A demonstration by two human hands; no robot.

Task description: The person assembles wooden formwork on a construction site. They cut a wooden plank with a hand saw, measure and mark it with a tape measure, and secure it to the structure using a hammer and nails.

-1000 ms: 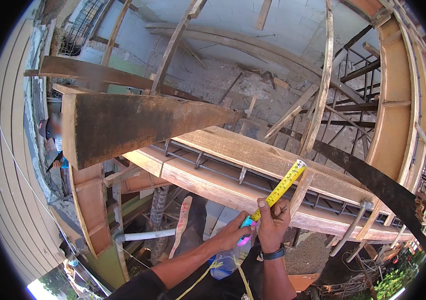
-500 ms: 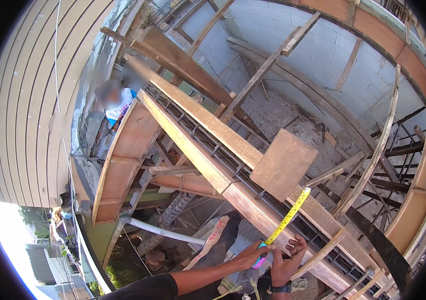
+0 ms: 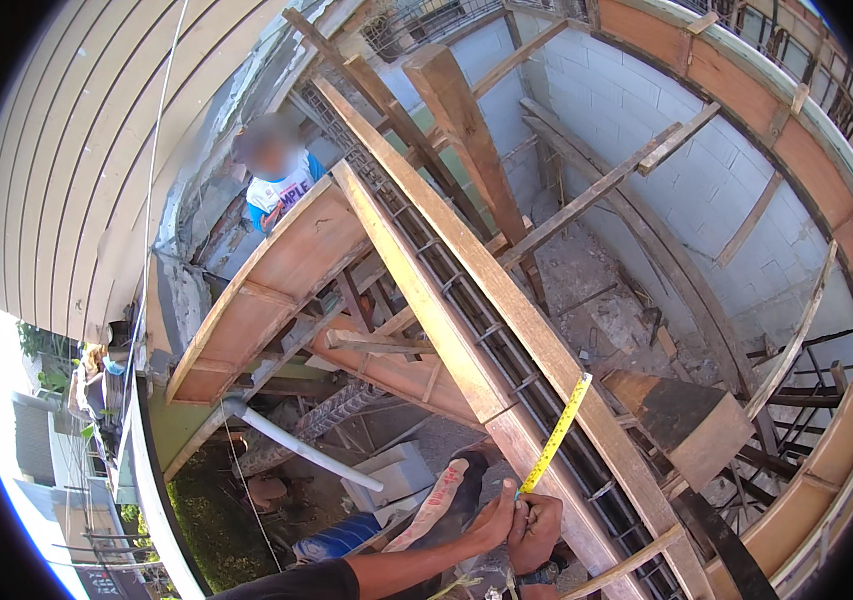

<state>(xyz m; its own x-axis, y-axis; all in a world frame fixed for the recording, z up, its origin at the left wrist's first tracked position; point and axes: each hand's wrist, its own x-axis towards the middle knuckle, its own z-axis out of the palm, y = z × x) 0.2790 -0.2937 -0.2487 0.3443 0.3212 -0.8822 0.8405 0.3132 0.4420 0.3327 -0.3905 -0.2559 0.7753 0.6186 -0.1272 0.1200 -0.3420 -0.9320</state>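
A yellow tape measure blade [image 3: 553,440] stretches from my hands across the beam formwork, its tip over the far side board [image 3: 506,290]. My left hand [image 3: 492,522] is closed at the blade's near end; the tape's case is mostly hidden behind the fingers. Right beside it, my right hand [image 3: 536,532] has curled fingers at the base of the blade, with a dark watch on the wrist. Under the blade, steel reinforcing bars [image 3: 521,375] run between the far board and the near side board [image 3: 426,300].
Another person [image 3: 279,180] stands by the beam's far end. A part-dark board [image 3: 681,420] lies right of the beam. A white pipe [image 3: 311,447] and curved plywood forms [image 3: 266,285] are at left. Below right, braces [image 3: 606,190] cross a rubble floor beside a block wall [image 3: 706,200].
My view has shifted, and the beam looks steeper. The brown board that overlapped the beam is now to its right. My right hand has closed in against the left at the tape.
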